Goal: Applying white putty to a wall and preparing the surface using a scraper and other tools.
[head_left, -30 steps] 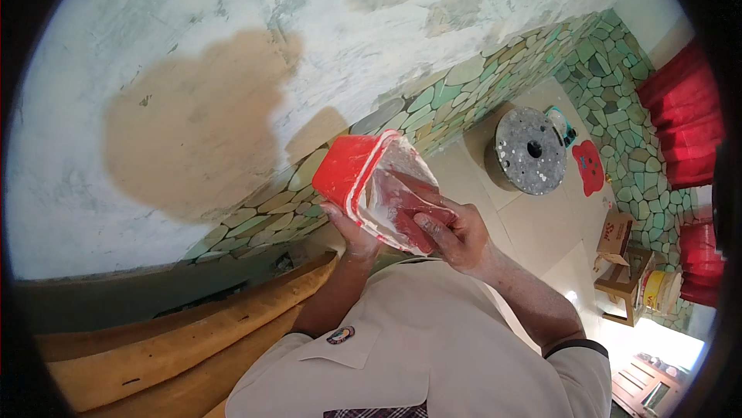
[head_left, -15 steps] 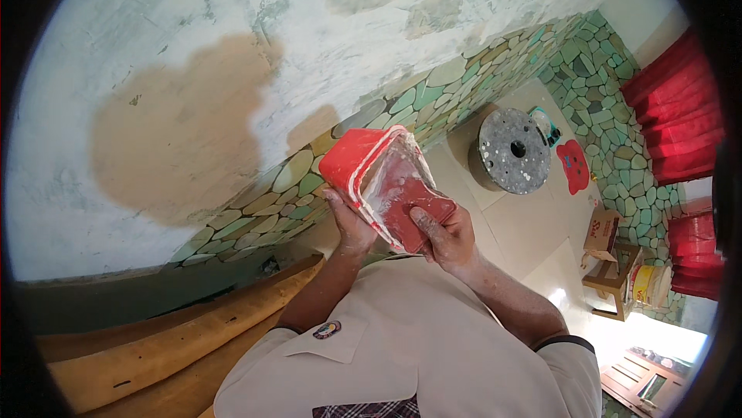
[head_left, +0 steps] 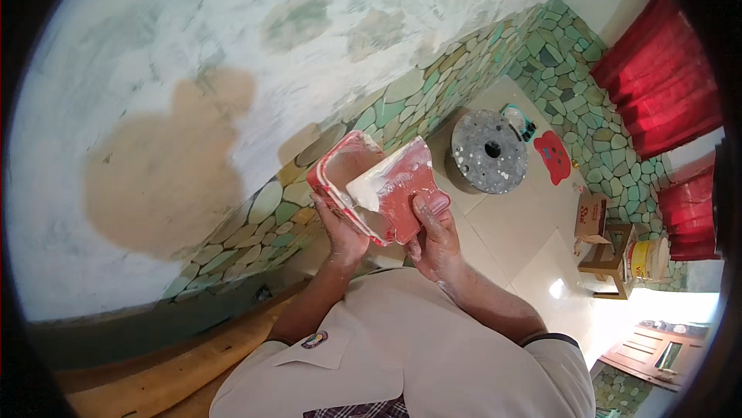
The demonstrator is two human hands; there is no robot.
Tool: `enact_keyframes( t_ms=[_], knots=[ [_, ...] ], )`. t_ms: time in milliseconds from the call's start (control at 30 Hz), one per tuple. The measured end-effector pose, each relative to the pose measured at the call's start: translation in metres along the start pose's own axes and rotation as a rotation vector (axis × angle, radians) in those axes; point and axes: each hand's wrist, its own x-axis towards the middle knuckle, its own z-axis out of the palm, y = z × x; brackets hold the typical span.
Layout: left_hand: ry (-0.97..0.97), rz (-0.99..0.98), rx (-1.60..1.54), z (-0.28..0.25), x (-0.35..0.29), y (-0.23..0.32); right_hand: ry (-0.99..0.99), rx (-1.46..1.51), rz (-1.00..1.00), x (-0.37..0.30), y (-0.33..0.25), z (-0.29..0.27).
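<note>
My left hand holds a red rectangular tray from below, tilted up in front of me. My right hand grips the handle of a red flat scraper. The scraper's blade lies against the tray and carries a lump of white putty. Both hands are smeared with white. Beyond them stands a whitish wall with a large brown patch, and a band of green stone cladding runs along its base.
A round grey stone disc with a centre hole lies on the tiled floor. A red mat, a cardboard box and a wooden stool are near red curtains. A wooden plank runs at lower left.
The scraper has swung over the tray's rim and now carries a lump of white putty on its blade. The view shifted slightly; tray and hands stay in front of my chest.
</note>
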Motion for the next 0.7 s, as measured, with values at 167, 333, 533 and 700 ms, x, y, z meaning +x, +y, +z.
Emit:
enact_keyframes(
  t_ms=[167, 333, 533, 700],
  knots=[
    [-0.055, -0.066, -0.025, 0.033, 0.020, -0.025, 0.072, -0.044, -0.139, 0.020, -0.019, -0.032],
    [-0.104, -0.212, -0.071, 0.069, 0.048, -0.058, 0.128, 0.007, -0.195, 0.044, -0.054, -0.060],
    [-0.239, -0.295, -0.152, 0.081, 0.101, -0.125, 0.196, -0.020, -0.306, 0.077, -0.111, -0.103],
    [-0.301, -0.338, -0.103, 0.112, 0.139, -0.177, 0.213, 0.021, -0.355, 0.106, -0.153, -0.151]
  ],
)
